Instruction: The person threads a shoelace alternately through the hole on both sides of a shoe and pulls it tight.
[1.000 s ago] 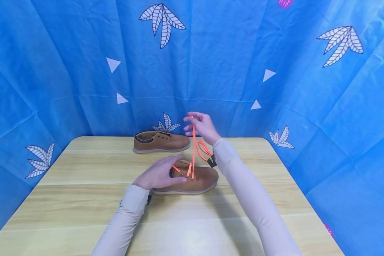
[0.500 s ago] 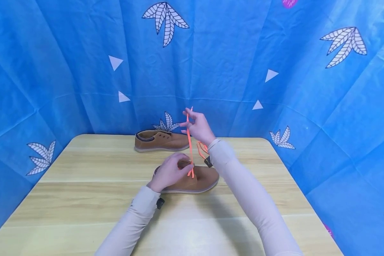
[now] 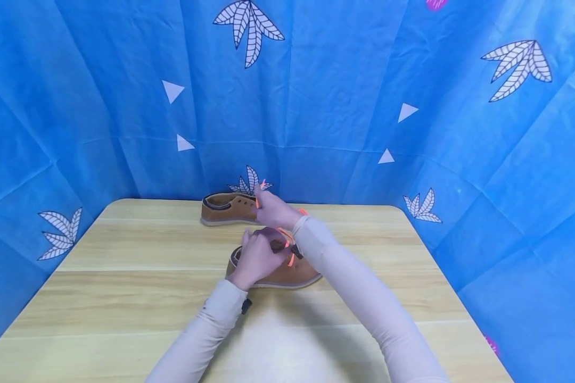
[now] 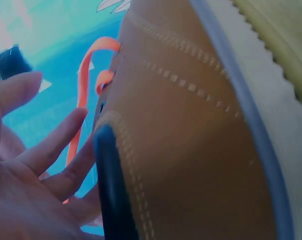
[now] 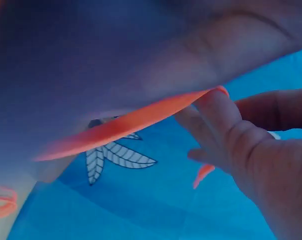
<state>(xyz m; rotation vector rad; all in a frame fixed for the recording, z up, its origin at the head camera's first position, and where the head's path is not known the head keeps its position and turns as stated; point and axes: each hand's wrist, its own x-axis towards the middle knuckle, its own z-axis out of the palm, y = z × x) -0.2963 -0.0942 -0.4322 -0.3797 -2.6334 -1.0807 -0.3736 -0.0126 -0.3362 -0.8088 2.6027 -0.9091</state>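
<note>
The brown shoe [image 3: 278, 276] stands on the table, toe to the right, an orange lace [image 3: 291, 259] through its front eyelets. My left hand [image 3: 257, 260] is at its opening, fingers spread beside the tongue area; in the left wrist view the fingers [image 4: 66, 165] reach along the shoe's edge [image 4: 181, 130], with the lace [image 4: 83, 80] looping behind them. Above and behind it, my right hand [image 3: 274, 210] pinches the lace; the right wrist view shows the lace [image 5: 141, 116] stretched to the fingers [image 5: 226, 120], a short end hanging past them.
A second brown shoe [image 3: 227, 213], with no lace in its visible eyelets, stands at the back of the wooden table [image 3: 100, 298], partly behind my right hand. A blue patterned curtain [image 3: 335, 106] surrounds the table's back and sides.
My right hand has moved left and lower with the lace, which no longer stands upright above the shoe. My left hand has shifted right, over the shoe's opening.
</note>
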